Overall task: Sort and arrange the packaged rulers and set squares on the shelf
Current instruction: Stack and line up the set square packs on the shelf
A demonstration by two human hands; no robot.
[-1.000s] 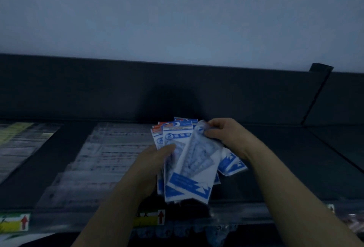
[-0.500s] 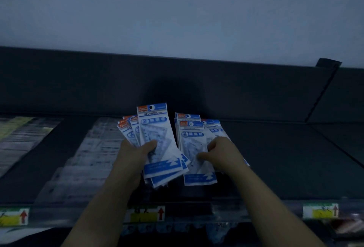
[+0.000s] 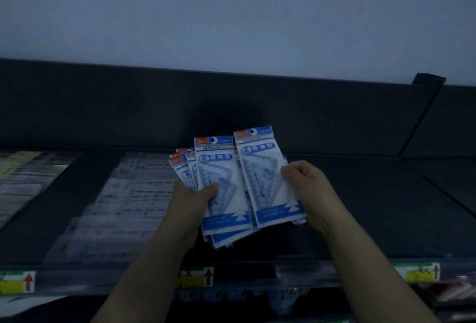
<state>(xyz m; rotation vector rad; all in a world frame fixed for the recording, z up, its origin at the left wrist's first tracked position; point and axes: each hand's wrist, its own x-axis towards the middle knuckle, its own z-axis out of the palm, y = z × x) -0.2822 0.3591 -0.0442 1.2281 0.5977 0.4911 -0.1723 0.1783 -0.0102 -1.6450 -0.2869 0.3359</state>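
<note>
Head view, dim light: the left hand (image 3: pixel 189 203) grips a fanned bundle of set-square packets (image 3: pixel 215 165), thumb laid across the front one. Just beside it, touching the fan, the right hand (image 3: pixel 310 188) pinches another packet (image 3: pixel 265 176) by its right edge. Both are held up over the dark shelf (image 3: pixel 360 206). Packaged rulers (image 3: pixel 128 206) lie in overlapping rows on the shelf, left of the hands. Yellow price labels (image 3: pixel 197 277) line its front edge.
</note>
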